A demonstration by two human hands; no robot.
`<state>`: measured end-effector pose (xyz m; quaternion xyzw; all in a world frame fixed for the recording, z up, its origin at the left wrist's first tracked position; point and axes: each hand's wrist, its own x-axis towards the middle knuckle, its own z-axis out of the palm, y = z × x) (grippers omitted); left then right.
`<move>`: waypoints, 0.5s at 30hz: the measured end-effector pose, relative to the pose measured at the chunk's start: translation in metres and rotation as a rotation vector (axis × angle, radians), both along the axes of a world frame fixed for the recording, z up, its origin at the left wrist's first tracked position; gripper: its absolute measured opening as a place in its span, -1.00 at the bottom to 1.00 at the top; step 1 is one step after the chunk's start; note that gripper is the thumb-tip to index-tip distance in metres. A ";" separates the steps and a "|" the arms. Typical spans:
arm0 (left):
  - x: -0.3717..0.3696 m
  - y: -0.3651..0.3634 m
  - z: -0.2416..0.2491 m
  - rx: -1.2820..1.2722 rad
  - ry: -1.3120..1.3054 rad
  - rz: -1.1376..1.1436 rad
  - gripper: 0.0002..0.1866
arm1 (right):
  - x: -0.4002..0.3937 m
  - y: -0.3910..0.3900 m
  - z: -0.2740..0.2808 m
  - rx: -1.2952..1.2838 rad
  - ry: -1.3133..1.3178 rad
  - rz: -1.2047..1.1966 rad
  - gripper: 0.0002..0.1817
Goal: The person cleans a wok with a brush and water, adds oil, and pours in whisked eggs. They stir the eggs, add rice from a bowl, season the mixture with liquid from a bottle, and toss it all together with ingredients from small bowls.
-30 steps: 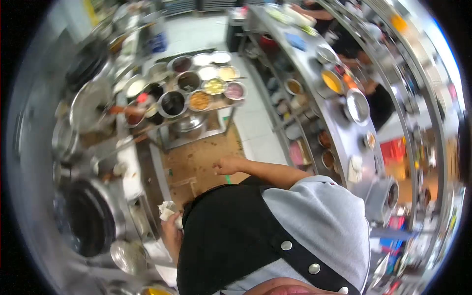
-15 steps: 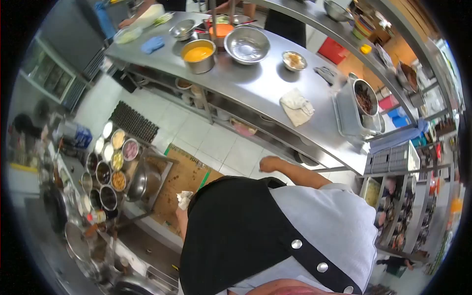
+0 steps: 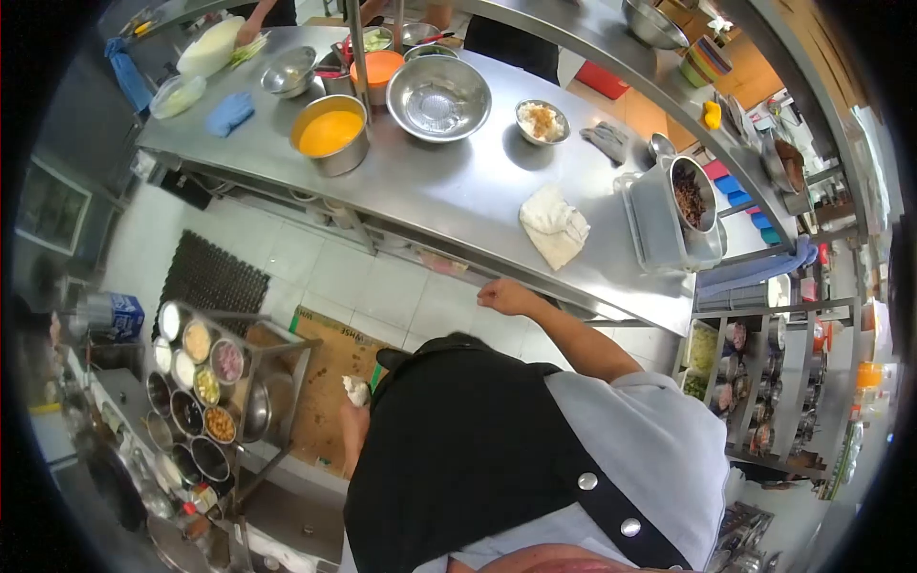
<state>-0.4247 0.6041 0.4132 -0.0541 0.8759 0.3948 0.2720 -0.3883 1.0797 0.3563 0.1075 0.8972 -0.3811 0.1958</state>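
Note:
My left hand (image 3: 354, 416) is low at the left side of the black apron (image 3: 468, 449), closed round a crumpled white cloth (image 3: 356, 390). Out in front of my body, near the front edge of the steel table (image 3: 420, 196), my right hand (image 3: 504, 297) is held with its fingers curled in, and nothing shows in it. It touches nothing visible. The nearest thing on the table is a folded whitish cloth (image 3: 554, 227), beyond and to the right of this hand.
Bowls, a pot of orange liquid (image 3: 329, 132) and a grey tub (image 3: 659, 215) stand on the table. Another person's hand (image 3: 250, 31) is at its far left end. Lower left is a rack of several containers (image 3: 220, 425); a cardboard sheet (image 3: 325, 377) lies on the floor.
The table and its contents have shifted left in view, and the rack has shifted left and down. My right hand has moved up and left; my left hand still holds the cloth.

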 end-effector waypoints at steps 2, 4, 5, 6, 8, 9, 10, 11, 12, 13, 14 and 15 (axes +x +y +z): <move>-0.038 0.010 -0.005 -0.101 -0.148 -0.086 -0.56 | -0.019 0.022 0.008 -0.042 0.048 -0.168 -0.61; -0.066 0.034 0.041 -0.039 0.010 -0.147 -0.46 | -0.045 0.055 0.019 -0.369 -0.024 -0.552 -0.62; -0.077 0.031 0.032 -0.073 0.172 -0.165 -0.44 | -0.056 0.069 0.028 -0.466 0.037 -0.699 -0.63; -0.091 0.023 0.012 -0.105 0.338 -0.185 -0.42 | -0.068 0.087 0.040 -0.563 0.102 -0.847 -0.63; -0.103 0.028 0.018 -0.082 0.430 -0.146 -0.39 | -0.093 0.132 0.049 -0.556 0.154 -0.948 -0.61; -0.110 0.041 0.044 -0.029 0.362 -0.081 -0.39 | -0.102 0.154 0.049 -0.626 0.174 -1.032 -0.57; -0.119 0.056 0.059 0.029 0.302 -0.012 -0.39 | -0.117 0.180 0.049 -0.697 0.203 -1.109 -0.54; -0.124 0.060 0.059 -0.006 0.262 0.008 -0.47 | -0.135 0.208 0.047 -0.685 0.232 -1.166 -0.51; -0.125 0.065 0.057 0.017 0.241 0.036 -0.48 | -0.147 0.233 0.039 -0.672 0.247 -1.228 -0.49; -0.124 0.072 0.053 0.043 0.218 0.070 -0.50 | -0.157 0.254 0.033 -0.653 0.260 -1.284 -0.47; -0.124 0.083 0.049 0.074 0.200 0.110 -0.52 | -0.168 0.272 0.040 -0.626 0.251 -1.302 -0.45; -0.120 0.094 0.045 0.084 0.079 0.165 -0.53 | -0.178 0.289 0.046 -0.601 0.241 -1.322 -0.44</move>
